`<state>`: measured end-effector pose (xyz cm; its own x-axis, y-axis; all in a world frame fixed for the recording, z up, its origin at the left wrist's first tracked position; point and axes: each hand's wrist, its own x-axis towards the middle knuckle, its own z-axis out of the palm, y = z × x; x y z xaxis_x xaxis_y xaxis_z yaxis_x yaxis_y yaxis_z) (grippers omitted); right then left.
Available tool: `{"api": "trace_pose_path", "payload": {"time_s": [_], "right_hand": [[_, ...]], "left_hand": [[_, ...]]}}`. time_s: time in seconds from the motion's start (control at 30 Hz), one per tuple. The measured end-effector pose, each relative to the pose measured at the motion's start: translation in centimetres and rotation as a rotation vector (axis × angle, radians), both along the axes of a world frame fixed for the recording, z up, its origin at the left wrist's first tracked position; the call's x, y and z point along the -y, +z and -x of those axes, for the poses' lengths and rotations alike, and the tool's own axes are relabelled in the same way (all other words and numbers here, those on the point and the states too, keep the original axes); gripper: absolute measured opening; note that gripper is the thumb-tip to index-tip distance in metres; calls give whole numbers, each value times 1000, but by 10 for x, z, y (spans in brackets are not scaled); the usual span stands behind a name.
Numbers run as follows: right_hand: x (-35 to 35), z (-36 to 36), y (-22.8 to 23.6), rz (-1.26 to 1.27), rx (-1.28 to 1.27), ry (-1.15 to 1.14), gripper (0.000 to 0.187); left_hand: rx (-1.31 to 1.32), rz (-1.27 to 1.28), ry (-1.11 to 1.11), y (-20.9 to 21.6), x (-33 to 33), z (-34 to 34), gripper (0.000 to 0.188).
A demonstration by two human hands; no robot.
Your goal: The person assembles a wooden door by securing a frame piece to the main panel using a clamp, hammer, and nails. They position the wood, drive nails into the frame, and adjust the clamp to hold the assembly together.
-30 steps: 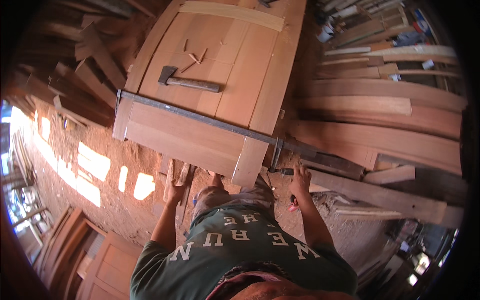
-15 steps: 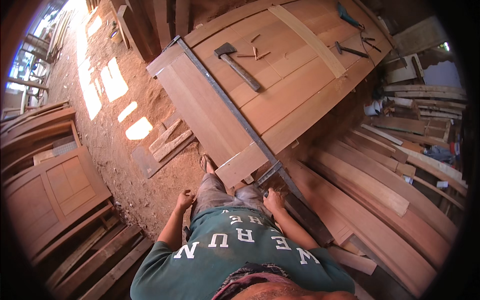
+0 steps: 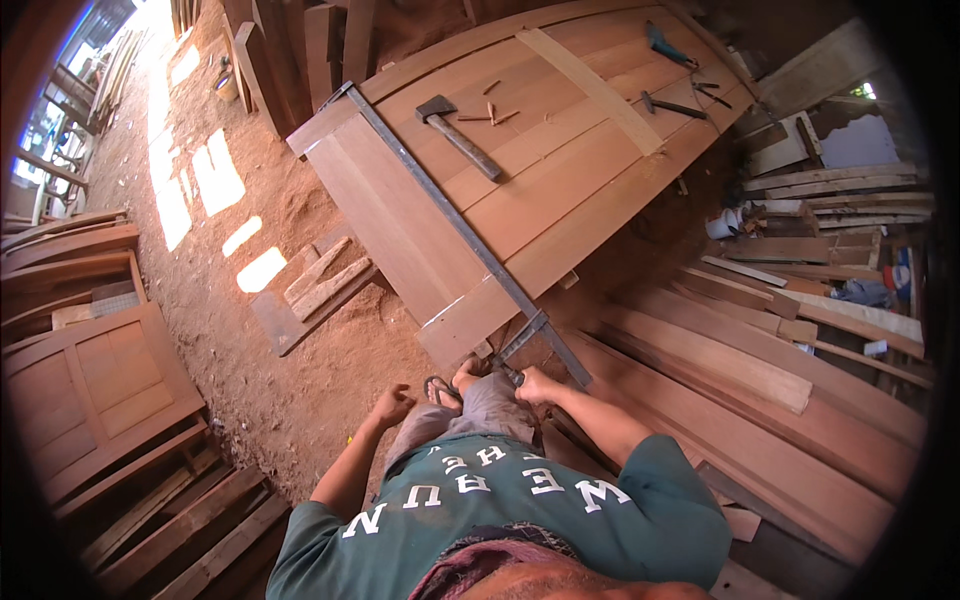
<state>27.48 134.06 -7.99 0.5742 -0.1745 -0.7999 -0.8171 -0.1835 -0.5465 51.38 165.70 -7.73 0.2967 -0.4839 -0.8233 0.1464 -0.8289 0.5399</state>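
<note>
A long metal bar clamp lies across a wooden panel door raised off the ground in front of me. My right hand is closed around the clamp's screw handle, just off the door's near corner. The fingers hide most of that handle. My left hand hangs free beside my left thigh, its fingers loosely bent and apart, with nothing in it. On the door rest a hatchet, several small wood pieces and a pale wooden strip.
Farther along the door lie a hammer and a blue-green power tool. Long boards are stacked to my right. Finished panels stand at the left. Wood offcuts lie on the dirt floor.
My body has shifted relative to the door, and both sandalled feet now show near its corner. My right arm reaches farther forward, its hand at the clamp handle. My left hand stays empty.
</note>
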Motion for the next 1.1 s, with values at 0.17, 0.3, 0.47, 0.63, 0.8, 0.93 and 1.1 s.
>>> {"api": "trace_pose_path", "payload": {"time_s": [0.17, 0.3, 0.47, 0.63, 0.8, 0.93, 1.1], "right_hand": [[-12, -2, 19, 309, 38, -17, 32], [-41, 12, 39, 707, 171, -75, 60], [-24, 35, 96, 503, 444, -119, 48], [44, 56, 156, 334, 450, -187, 28], [149, 91, 135, 401, 518, -141, 23], [237, 122, 116, 574, 447, -48, 22], [318, 136, 103, 575, 228, -10, 24]], "left_hand": [[-250, 162, -31, -22, 45, 48, 55], [-576, 181, 174, 5, 100, 86, 54], [-784, 253, 262, -2, 150, 132, 56], [-1049, 366, 509, -35, 197, 173, 38], [-1012, 625, 984, -42, 224, 197, 24], [-757, 589, 1264, -2, 232, 211, 41], [-606, 523, 1354, 2, 240, 223, 39]]}}
